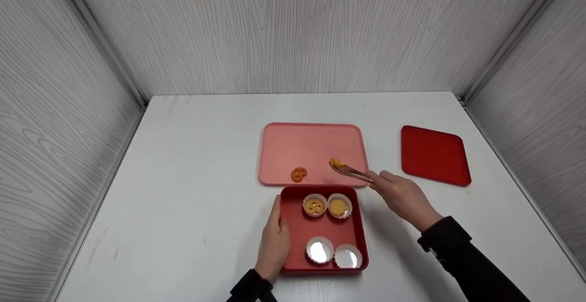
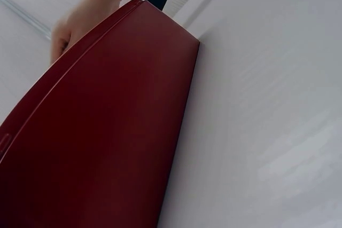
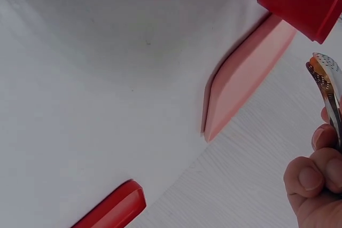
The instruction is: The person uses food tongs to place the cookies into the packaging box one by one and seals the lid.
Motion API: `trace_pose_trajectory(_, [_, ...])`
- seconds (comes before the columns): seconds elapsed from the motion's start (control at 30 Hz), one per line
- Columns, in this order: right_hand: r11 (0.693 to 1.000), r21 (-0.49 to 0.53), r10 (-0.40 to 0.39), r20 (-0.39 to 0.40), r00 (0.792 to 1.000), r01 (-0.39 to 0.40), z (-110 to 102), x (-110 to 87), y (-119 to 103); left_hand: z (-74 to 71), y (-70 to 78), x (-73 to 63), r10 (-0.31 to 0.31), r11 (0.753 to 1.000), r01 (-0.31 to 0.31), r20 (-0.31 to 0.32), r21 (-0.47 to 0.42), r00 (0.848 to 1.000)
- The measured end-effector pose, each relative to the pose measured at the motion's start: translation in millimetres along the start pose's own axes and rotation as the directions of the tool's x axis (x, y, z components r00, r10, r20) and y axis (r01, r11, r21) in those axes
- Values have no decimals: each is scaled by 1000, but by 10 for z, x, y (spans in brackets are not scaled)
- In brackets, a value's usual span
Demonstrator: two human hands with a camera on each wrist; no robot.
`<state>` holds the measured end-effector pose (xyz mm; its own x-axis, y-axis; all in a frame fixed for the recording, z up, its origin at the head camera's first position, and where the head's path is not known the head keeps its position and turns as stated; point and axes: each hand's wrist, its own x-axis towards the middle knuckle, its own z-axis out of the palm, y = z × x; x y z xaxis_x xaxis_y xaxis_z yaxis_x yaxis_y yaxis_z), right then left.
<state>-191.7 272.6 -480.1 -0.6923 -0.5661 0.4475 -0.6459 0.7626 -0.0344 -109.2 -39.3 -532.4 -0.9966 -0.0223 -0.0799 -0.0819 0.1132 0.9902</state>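
My right hand (image 1: pixel 405 199) grips metal tongs (image 1: pixel 352 172) with perforated ends. Between those ends sits a small golden cookie (image 1: pixel 336 162), above the pink tray's front right part; the right wrist view shows it partly covered by the tongs (image 3: pixel 325 78). At the deep red box (image 1: pixel 296 233), my left hand (image 1: pixel 274 242) holds the left wall by its rim; some fingers are hidden. White paper cups stand inside the box: a pretzel-shaped cookie (image 1: pixel 314 206) in the back left one, a round yellow cookie (image 1: pixel 338 207) in the back right one. Two front cups (image 1: pixel 319 250) show shiny bottoms.
The pink tray (image 1: pixel 311 142) lies just behind the box and bears a pretzel-shaped cookie (image 1: pixel 299 174) near its front edge. Off to the right on the white table (image 1: pixel 197 164) is a flat red tray (image 1: pixel 435 155). Wood-grain panels (image 1: pixel 297 32) stand on three sides.
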Motion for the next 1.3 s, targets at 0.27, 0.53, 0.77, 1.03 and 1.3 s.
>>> trace_pose_trajectory(0.27, [996, -36, -79, -47, 996, 78, -184, -143, -68, -4, -7, -8, 12, 1000, -12, -1, 11, 1000])
trace_pose_trajectory(0.53, [989, -8, -148, -93, 985, 148, -349, -213, -136, -1, -16, -8, 3, 1000, -3, -5, 17, 1000])
trace_pose_trajectory(0.77, [979, 21, -200, -102, 975, 203, -534, -239, -186, -2, -9, -3, -4, 1000, 4, -4, 13, 1000])
trace_pose_trajectory(1.03, [949, 53, -305, -98, 947, 311, -710, -242, -216, -1, -20, 9, 13, 1000, -13, -11, 20, 1000])
trace_pose_trajectory(1.3, [923, 115, -373, 23, 928, 368, -839, -267, -293, -2, -19, 6, 10, 1000, -10, -7, 23, 1000])
